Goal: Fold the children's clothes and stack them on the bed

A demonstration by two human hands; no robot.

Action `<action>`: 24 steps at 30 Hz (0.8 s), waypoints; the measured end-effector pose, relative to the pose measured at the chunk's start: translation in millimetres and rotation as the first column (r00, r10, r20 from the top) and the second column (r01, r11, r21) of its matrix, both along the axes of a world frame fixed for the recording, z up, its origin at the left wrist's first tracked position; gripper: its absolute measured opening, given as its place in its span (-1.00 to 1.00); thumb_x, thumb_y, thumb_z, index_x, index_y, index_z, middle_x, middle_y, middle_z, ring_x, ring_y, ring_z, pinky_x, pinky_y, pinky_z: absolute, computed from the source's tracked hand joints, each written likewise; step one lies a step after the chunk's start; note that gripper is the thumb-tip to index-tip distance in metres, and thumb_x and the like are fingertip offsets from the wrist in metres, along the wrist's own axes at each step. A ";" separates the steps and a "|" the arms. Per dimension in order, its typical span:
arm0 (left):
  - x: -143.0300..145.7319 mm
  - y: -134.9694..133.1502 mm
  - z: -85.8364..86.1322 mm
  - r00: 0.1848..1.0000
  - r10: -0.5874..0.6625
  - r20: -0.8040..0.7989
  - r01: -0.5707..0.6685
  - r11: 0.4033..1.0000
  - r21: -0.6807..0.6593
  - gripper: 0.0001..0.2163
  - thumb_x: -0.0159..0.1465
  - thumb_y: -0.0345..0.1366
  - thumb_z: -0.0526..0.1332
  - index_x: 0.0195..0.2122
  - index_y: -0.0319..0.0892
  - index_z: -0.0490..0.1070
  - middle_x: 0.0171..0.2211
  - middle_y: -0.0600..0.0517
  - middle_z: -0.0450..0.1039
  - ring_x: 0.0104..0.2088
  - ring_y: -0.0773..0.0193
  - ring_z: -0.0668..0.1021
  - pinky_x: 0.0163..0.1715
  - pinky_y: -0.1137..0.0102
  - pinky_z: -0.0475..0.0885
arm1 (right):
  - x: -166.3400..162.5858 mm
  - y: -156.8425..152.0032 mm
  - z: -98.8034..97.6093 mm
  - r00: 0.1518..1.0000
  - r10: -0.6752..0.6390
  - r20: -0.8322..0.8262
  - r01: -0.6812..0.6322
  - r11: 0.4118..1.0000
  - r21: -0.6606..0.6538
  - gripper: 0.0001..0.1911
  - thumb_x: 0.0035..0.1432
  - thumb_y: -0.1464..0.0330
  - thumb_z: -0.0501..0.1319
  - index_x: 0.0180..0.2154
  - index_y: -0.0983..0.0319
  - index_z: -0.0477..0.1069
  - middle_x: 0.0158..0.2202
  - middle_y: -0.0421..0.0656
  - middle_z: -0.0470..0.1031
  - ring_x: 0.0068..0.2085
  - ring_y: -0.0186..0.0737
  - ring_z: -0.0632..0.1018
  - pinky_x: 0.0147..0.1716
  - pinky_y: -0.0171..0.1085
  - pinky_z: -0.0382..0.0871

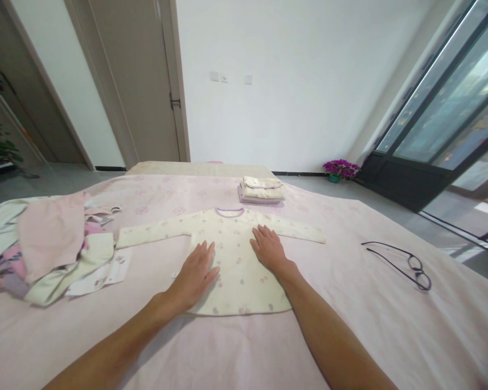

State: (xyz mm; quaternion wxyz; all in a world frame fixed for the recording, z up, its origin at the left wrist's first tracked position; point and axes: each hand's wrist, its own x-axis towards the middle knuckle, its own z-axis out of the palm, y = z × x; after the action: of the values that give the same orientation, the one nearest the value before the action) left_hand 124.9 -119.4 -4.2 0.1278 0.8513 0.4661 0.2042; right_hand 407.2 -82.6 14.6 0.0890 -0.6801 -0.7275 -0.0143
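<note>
Both hands lie flat, palms down and fingers spread, on a small cream long-sleeved top (236,271) that is laid out face up on a bed covered with a pale pink sheet (350,325). The left hand (197,273) presses on the top's left half, its fingertips pointing away from the person and its thumb out toward the middle of the garment; it grips nothing. The right hand (268,248) rests open on the right half, a little farther up the chest than the left, also holding nothing, with a bare strip of printed fabric between the two hands. The top's sleeves stretch out to either side beyond the hands, and its lilac-trimmed neckline lies just past the fingertips. Farther beyond the right hand, well apart from it, sits a folded stack of cream and lilac clothes (262,189). Out past the left hand, near the left sleeve's cuff, is a loose heap of pink, white and cream garments (52,249). To the right of the right hand, well apart, a pair of dark-framed glasses (410,265) lies with its arms open on the sheet. A pot of purple flowers (340,169) stands on the floor by the far wall.
</note>
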 end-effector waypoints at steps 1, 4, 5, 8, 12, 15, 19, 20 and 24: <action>-0.7 -1.2 -5.9 0.998 0.001 -0.057 0.001 0.999 0.032 -0.36 0.41 0.07 -0.07 0.39 -0.22 0.02 0.41 -0.27 -0.04 0.41 -0.08 0.00 0.32 -0.04 0.05 | 0.3 -0.2 0.6 1.000 0.000 0.001 0.000 1.000 -0.005 -0.45 0.40 0.19 -0.10 0.32 0.23 0.16 0.40 -0.02 0.08 0.40 -0.05 0.05 0.33 -0.02 -0.15; -5.2 -4.7 -15.7 0.987 0.034 -0.159 -0.011 0.990 0.140 -0.37 0.38 0.11 -0.04 0.37 -0.14 0.10 0.40 -0.23 0.00 0.40 -0.11 0.04 0.31 -0.07 0.01 | 1.9 -0.4 1.2 1.000 0.003 0.005 -0.003 1.000 -0.023 -0.44 0.40 0.18 -0.11 0.33 0.22 0.15 0.41 -0.02 0.05 0.40 -0.05 0.03 0.33 -0.02 -0.16; -6.8 -5.9 -16.2 0.983 0.043 -0.178 -0.015 0.987 0.159 -0.37 0.38 0.12 -0.04 0.37 -0.11 0.11 0.40 -0.22 0.01 0.40 -0.11 0.05 0.31 -0.08 0.01 | 2.6 -0.4 0.8 1.000 0.006 0.006 -0.006 1.000 -0.027 -0.44 0.40 0.18 -0.12 0.33 0.22 0.14 0.41 -0.03 0.04 0.41 -0.06 0.03 0.33 -0.01 -0.16; -10.2 -10.6 -11.5 0.973 0.066 -0.221 -0.027 0.984 0.174 -0.36 0.36 0.15 -0.04 0.37 -0.09 0.12 0.39 -0.24 0.03 0.39 -0.15 0.08 0.28 -0.12 0.03 | 4.8 -0.5 -1.6 1.000 0.015 0.018 -0.014 0.999 -0.032 -0.42 0.41 0.16 -0.14 0.35 0.23 0.10 0.42 -0.05 0.02 0.41 -0.08 0.01 0.33 -0.01 -0.18; -8.8 -18.1 2.5 0.974 0.070 -0.214 -0.014 0.968 0.252 -0.39 0.37 0.08 0.03 0.36 -0.11 0.12 0.40 -0.24 -0.01 0.40 -0.20 0.03 0.30 -0.14 -0.01 | 4.9 -1.2 -2.0 0.999 -0.003 0.039 0.004 1.000 -0.024 -0.41 0.41 0.17 -0.15 0.36 0.25 0.08 0.42 -0.05 0.03 0.41 -0.05 0.00 0.34 0.03 -0.20; -4.1 -21.8 11.9 0.967 -0.116 -0.226 0.183 0.934 0.306 -0.44 0.40 -0.11 0.06 0.39 -0.09 0.03 0.45 -0.13 -0.16 0.43 -0.04 -0.07 0.35 0.00 0.01 | -2.9 -5.1 4.4 0.997 -0.051 0.066 0.052 0.999 -0.013 -0.41 0.40 0.20 -0.12 0.36 0.28 0.08 0.42 0.00 0.00 0.42 0.01 -0.04 0.34 0.08 -0.27; 0.6 -21.6 12.8 0.929 -0.255 -0.268 0.319 0.919 0.233 -0.41 0.40 -0.14 0.06 0.42 -0.10 -0.06 0.45 -0.11 -0.16 0.43 0.05 -0.03 0.35 0.10 0.04 | -33.0 -22.1 14.3 0.998 -0.012 0.067 0.011 1.000 0.004 -0.34 0.38 0.17 -0.08 0.37 0.39 0.03 0.43 0.08 -0.09 0.43 0.08 -0.11 0.35 0.09 -0.30; 0.8 -21.0 11.4 0.929 -0.249 -0.273 0.308 0.929 0.203 -0.39 0.40 -0.09 0.06 0.42 -0.10 -0.07 0.44 -0.13 -0.13 0.42 0.03 -0.01 0.35 0.08 0.04 | -42.9 -28.4 14.7 0.998 0.029 0.059 -0.029 1.000 0.006 -0.32 0.38 0.15 -0.08 0.38 0.40 0.01 0.44 0.09 -0.10 0.43 0.09 -0.12 0.35 0.09 -0.30; -1.5 -20.1 7.4 0.928 -0.223 -0.299 0.268 0.956 0.118 -0.35 0.39 0.07 0.00 0.42 -0.10 -0.04 0.43 -0.16 -0.08 0.42 -0.02 -0.01 0.35 0.01 -0.04 | -71.8 -52.2 6.3 0.984 0.176 0.012 -0.176 0.984 -0.020 -0.28 0.40 0.05 -0.17 0.39 0.37 0.00 0.44 0.06 -0.12 0.44 0.06 -0.12 0.37 0.05 -0.26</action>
State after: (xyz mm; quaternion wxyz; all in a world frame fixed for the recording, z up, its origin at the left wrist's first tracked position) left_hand 123.4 -139.5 3.3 0.0173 0.9307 0.3516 0.0990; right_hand 335.4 -134.8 20.9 0.0786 -0.6137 -0.7856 -0.0042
